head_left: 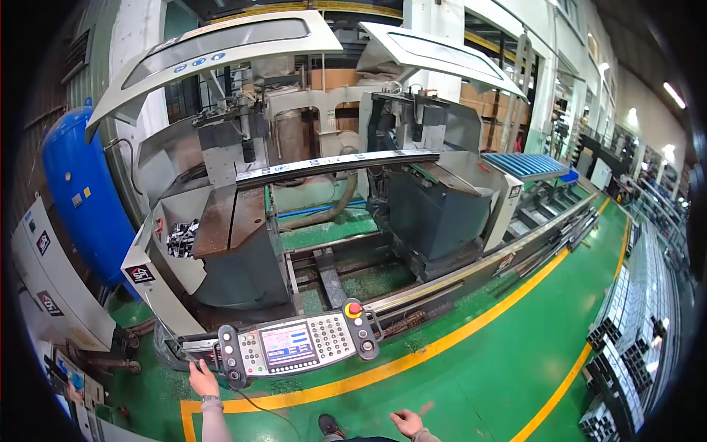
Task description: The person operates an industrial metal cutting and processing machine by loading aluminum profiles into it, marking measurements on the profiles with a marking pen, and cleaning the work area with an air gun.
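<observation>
My left hand (pixel 204 381) is at the left end of a control panel (pixel 298 345), its fingers stretched out close to the side handle. The panel has a lit screen (pixel 288 345), rows of keys and a red emergency stop button (pixel 354 309). Low in front of my body, my right hand (pixel 407 423) is apart from the panel, with its fingers curled in and nothing showing in them. Behind the panel stands a double-head saw machine with both white hoods (pixel 243 46) raised. Long wrapped profiles (pixel 335 165) lie across its two heads.
A blue tank (pixel 87 191) and a white cabinet (pixel 55 276) stand at the left. Stacked metal profiles (pixel 626 317) lie on the right, beyond the yellow floor line (pixel 471 313). A cable (pixel 269 409) trails from the panel across the green floor. Offcuts (pixel 181 239) sit beside the left head.
</observation>
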Action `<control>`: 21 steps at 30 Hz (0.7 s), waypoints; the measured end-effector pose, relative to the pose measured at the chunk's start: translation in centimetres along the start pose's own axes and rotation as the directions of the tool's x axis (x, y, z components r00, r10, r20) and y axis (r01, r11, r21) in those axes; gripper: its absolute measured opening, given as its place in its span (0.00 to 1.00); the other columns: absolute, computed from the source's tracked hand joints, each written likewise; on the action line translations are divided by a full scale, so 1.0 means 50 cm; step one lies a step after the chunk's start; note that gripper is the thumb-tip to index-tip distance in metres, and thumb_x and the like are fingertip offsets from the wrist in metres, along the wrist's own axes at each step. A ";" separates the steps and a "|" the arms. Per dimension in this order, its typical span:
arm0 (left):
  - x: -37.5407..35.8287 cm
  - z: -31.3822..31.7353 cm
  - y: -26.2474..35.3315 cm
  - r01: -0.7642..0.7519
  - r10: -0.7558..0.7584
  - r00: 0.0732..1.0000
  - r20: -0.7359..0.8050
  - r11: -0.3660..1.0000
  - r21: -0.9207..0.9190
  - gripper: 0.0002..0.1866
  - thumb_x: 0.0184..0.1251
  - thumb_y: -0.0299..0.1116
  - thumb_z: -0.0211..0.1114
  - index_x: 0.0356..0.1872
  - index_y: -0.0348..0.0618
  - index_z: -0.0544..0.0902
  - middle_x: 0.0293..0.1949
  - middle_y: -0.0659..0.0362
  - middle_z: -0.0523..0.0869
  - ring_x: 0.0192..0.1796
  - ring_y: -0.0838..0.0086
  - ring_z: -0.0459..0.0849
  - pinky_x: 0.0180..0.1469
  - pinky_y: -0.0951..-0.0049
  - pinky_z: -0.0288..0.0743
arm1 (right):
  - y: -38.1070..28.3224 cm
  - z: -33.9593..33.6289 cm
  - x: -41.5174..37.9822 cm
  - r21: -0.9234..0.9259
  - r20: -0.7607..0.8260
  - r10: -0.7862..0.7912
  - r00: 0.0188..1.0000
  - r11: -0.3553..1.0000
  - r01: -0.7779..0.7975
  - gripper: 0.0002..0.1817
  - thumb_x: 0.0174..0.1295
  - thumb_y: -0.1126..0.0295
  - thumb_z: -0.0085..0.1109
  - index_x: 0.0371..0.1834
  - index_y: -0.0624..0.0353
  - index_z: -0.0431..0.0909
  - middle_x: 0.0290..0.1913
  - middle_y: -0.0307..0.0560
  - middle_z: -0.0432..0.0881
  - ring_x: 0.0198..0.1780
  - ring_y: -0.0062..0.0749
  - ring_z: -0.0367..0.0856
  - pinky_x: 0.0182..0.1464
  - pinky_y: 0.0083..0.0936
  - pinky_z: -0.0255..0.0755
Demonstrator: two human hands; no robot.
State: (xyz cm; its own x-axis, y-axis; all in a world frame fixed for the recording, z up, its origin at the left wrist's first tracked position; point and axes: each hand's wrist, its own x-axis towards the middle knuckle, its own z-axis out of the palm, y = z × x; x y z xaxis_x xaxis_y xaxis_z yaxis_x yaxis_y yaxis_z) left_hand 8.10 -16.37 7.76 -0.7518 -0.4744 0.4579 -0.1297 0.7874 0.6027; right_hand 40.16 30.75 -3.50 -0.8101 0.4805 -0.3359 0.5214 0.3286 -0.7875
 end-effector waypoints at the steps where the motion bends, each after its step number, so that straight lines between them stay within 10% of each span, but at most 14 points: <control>1: -0.003 -0.050 0.041 -0.052 0.052 0.999 -0.013 0.998 -0.017 0.14 0.70 0.42 0.59 0.42 0.39 0.79 0.35 0.40 0.85 0.38 0.41 0.82 0.39 0.47 0.72 | -0.015 0.011 0.016 -0.008 0.023 -0.032 0.999 0.999 0.033 0.31 0.62 0.50 0.65 0.60 0.60 0.72 0.39 0.52 0.86 0.43 0.38 0.86 0.48 0.31 0.80; 5: -0.102 -0.205 0.258 -0.206 0.235 0.966 0.105 0.951 -0.231 0.12 0.65 0.38 0.63 0.34 0.37 0.82 0.27 0.45 0.84 0.30 0.50 0.83 0.35 0.57 0.74 | -0.278 0.042 0.003 0.067 0.285 -0.380 0.880 0.924 0.378 0.47 0.58 0.42 0.65 0.70 0.68 0.60 0.59 0.67 0.77 0.62 0.54 0.76 0.65 0.38 0.70; 10: -0.238 -0.186 0.364 0.042 0.092 0.951 0.296 0.909 -0.415 0.16 0.64 0.43 0.63 0.29 0.39 0.81 0.19 0.48 0.80 0.23 0.53 0.81 0.28 0.58 0.69 | -0.487 0.187 -0.037 -0.031 0.289 -0.879 0.379 0.387 0.921 0.48 0.59 0.47 0.65 0.73 0.67 0.54 0.70 0.68 0.62 0.71 0.59 0.62 0.70 0.44 0.60; 13: -0.228 -0.231 0.380 0.154 0.002 0.889 0.457 0.941 -0.302 0.17 0.67 0.44 0.61 0.38 0.37 0.82 0.23 0.48 0.83 0.29 0.55 0.84 0.34 0.61 0.74 | -0.491 0.268 -0.058 0.118 0.151 -0.867 0.475 0.493 0.862 0.39 0.64 0.57 0.62 0.72 0.66 0.57 0.65 0.69 0.68 0.66 0.57 0.69 0.64 0.44 0.67; 16: -0.246 -0.175 0.318 0.281 0.078 0.898 0.433 0.656 -0.700 0.23 0.70 0.42 0.61 0.58 0.34 0.73 0.37 0.55 0.85 0.38 0.74 0.82 0.37 0.69 0.73 | -0.520 0.284 -0.066 0.179 0.083 -0.843 0.531 0.537 0.824 0.33 0.67 0.59 0.59 0.69 0.64 0.62 0.48 0.66 0.79 0.49 0.53 0.82 0.50 0.42 0.76; 19: -0.366 -0.073 0.229 0.156 0.332 0.858 0.392 0.559 -0.815 0.34 0.73 0.41 0.59 0.71 0.36 0.54 0.51 0.53 0.80 0.43 0.70 0.82 0.47 0.70 0.76 | -0.612 0.213 -0.040 0.397 0.033 -0.617 0.786 0.730 0.556 0.25 0.72 0.58 0.53 0.65 0.62 0.67 0.30 0.54 0.80 0.29 0.43 0.82 0.34 0.35 0.78; 21: -0.445 -0.158 0.273 0.466 0.335 0.590 0.734 0.601 -0.649 0.32 0.70 0.42 0.63 0.68 0.37 0.63 0.42 0.57 0.82 0.39 0.74 0.80 0.44 0.71 0.76 | -0.628 0.170 0.052 0.606 0.135 -0.506 0.852 0.722 0.333 0.19 0.75 0.57 0.46 0.56 0.61 0.72 0.24 0.44 0.77 0.21 0.30 0.76 0.25 0.27 0.74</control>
State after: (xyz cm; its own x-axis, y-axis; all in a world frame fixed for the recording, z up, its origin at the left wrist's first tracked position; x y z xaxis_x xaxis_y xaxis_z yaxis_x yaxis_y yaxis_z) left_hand 28.13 1.82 10.96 -0.9619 0.2732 -0.0077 -0.0090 -0.0036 1.0000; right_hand 19.43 14.76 15.95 -0.9901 0.1337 0.0426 -0.0556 -0.0952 -0.9939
